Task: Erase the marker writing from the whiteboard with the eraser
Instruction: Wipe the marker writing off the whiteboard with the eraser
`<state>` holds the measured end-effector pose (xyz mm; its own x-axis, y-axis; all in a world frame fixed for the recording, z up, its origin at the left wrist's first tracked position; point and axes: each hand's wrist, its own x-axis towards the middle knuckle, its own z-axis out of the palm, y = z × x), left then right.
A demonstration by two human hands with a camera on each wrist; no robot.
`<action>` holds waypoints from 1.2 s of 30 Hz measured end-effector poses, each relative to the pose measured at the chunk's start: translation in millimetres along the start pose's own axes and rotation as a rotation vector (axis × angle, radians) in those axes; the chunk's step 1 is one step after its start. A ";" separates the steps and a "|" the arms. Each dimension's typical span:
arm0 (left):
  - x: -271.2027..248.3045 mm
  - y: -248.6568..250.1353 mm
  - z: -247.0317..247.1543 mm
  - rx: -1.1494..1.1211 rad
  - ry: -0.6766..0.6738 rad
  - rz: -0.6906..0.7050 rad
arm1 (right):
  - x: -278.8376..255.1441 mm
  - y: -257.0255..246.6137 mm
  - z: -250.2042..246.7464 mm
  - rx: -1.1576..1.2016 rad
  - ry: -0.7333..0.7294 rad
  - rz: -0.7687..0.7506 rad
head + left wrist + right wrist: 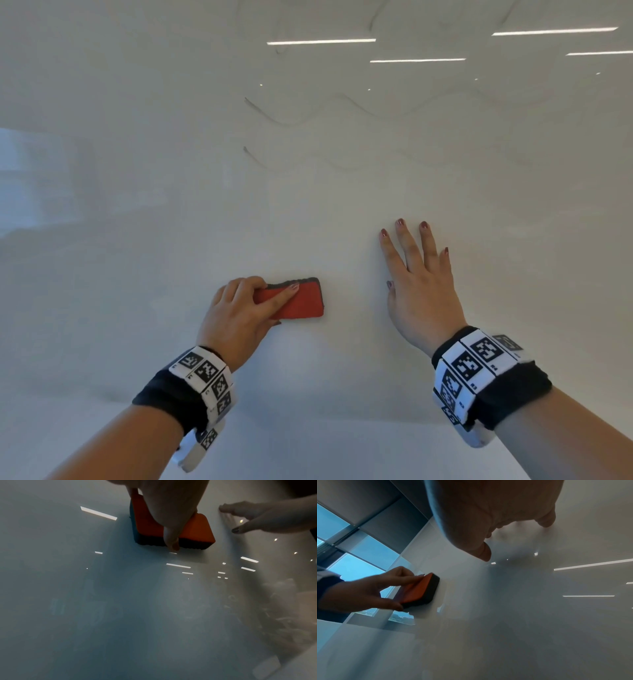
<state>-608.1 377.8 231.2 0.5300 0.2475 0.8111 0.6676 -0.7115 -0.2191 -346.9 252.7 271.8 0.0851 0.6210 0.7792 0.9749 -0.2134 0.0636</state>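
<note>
A glossy whiteboard (171,222) fills the head view. Faint wavy marker lines (342,113) run across its upper right, with a second wavy line (308,164) below them. My left hand (239,308) grips a red eraser (305,301) with a black felt underside, pressed flat on the board well below the lines. The same eraser (193,530) shows in the left wrist view under my fingers, and again as the eraser (421,591) in the right wrist view. My right hand (421,274) lies flat on the board with fingers spread, to the right of the eraser.
Ceiling lights (322,41) reflect in the board. Windows with blinds (351,540) show beyond the board's left edge in the right wrist view.
</note>
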 end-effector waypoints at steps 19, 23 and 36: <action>98.2 -0.7 -44.3 -0.051 0.240 -0.233 | -0.3 4.9 1.5 -0.037 0.033 -0.033; 84.7 22.4 -29.4 -0.025 0.190 -0.142 | 1.4 8.0 -1.2 -0.007 0.057 -0.064; 82.9 50.9 -19.0 0.007 0.178 -0.150 | 10.5 44.0 -8.6 0.072 0.102 -0.300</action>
<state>-540.1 349.7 297.6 0.3242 0.2294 0.9178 0.7359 -0.6707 -0.0923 -304.8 243.3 288.1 -0.2254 0.5684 0.7913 0.9658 0.0236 0.2582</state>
